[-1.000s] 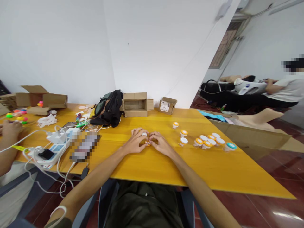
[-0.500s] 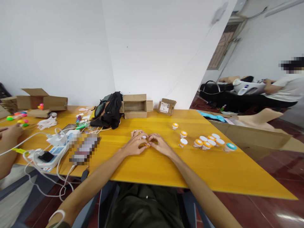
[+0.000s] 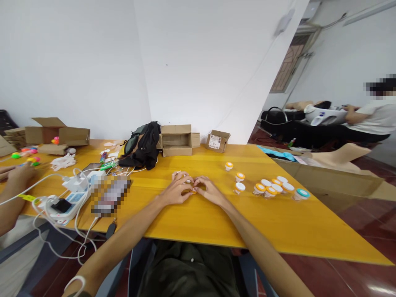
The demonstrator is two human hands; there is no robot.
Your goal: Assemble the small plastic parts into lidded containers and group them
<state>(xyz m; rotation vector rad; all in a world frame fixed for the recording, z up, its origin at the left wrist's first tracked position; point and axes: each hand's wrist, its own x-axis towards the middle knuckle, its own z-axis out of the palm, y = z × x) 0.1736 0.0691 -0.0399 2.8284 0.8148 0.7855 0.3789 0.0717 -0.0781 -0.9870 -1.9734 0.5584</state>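
Observation:
My left hand (image 3: 177, 189) and my right hand (image 3: 209, 189) meet at the middle of the yellow table (image 3: 198, 214), fingers curled together around a small orange-lidded jar (image 3: 192, 190). A bit of white shows under my left fingers; what it is I cannot make out. To the right stands a cluster of several small jars (image 3: 272, 187) with orange, white and teal lids, and one jar (image 3: 228, 166) sits apart farther back.
A black bag (image 3: 142, 144) and open cardboard boxes (image 3: 177, 139) line the wall side. A white power strip (image 3: 66, 202) with cables lies at left, near another person's hand (image 3: 18, 175). A second person sits far right. The table's right edge drops to red floor.
The view has shifted slightly. My hands stay together at the same spot with only small finger movement. The other person's hand at left has moved a little.

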